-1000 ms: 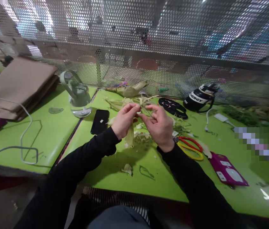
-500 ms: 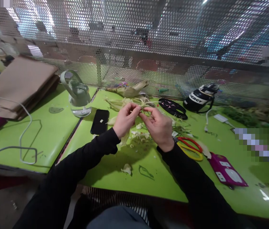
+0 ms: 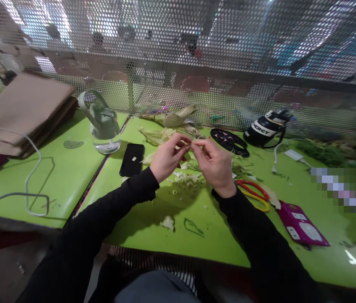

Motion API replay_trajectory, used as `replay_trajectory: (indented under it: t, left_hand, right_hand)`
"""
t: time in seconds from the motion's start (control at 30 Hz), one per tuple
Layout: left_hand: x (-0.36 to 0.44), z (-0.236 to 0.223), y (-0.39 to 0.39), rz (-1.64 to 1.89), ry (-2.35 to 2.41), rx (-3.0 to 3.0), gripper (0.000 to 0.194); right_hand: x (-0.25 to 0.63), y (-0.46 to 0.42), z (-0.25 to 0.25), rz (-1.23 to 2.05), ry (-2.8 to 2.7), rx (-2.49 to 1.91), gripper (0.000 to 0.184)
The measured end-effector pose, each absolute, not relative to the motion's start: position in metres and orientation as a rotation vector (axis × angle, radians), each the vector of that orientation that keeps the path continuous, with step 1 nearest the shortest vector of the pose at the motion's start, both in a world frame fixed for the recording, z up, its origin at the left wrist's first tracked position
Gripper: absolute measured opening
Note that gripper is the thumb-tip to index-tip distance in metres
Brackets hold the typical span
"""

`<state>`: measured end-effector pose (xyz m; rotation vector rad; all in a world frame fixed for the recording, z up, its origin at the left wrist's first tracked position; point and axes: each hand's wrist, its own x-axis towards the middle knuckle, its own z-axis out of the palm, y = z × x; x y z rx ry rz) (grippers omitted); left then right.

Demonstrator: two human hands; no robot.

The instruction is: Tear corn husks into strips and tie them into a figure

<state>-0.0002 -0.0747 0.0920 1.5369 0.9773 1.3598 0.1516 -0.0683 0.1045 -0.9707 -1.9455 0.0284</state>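
My left hand (image 3: pixel 169 159) and my right hand (image 3: pixel 216 166) meet over the green table, fingertips pinched close together. Whatever is between them is thin and too small to name. Behind them lie pale dried corn husks (image 3: pixel 156 135), and another husk (image 3: pixel 179 116) rests nearer the mesh. Cream-coloured scraps (image 3: pixel 188 178) are scattered below the fingers. To the right of my right wrist are scissors (image 3: pixel 255 188) with red and yellow handles, their blades hidden. A black phone (image 3: pixel 131 162) with a small pale scrap on it lies left of my left hand.
A clear water bottle (image 3: pixel 105 131) stands at the left, near brown paper bags (image 3: pixel 29 109). Rightward are a black bottle (image 3: pixel 263 129), a black perforated item (image 3: pixel 228 141), a purple power strip (image 3: pixel 302 225) and a white charger (image 3: pixel 293 155). A metal mesh (image 3: pixel 165 63) borders the back.
Both hands have shifted slightly right, with the right hand uncovering less of the scissors' blade end. The fingertips remain pinched together.
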Motion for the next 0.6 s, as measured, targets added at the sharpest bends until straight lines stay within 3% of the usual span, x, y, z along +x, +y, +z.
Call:
replay_trajectory:
  t: [0.4, 0.6]
  left_hand:
    - [-0.003, 0.102, -0.071, 1.46, 0.874, 1.188, 0.01]
    - [0.0, 0.109, -0.077, 1.249, 0.747, 0.939, 0.012]
  right_hand:
    - [0.148, -0.068, 0.098, 0.281, -1.83, -1.002, 0.02]
    - [0.146, -0.063, 0.099, 0.525, -1.722, -1.013, 0.025]
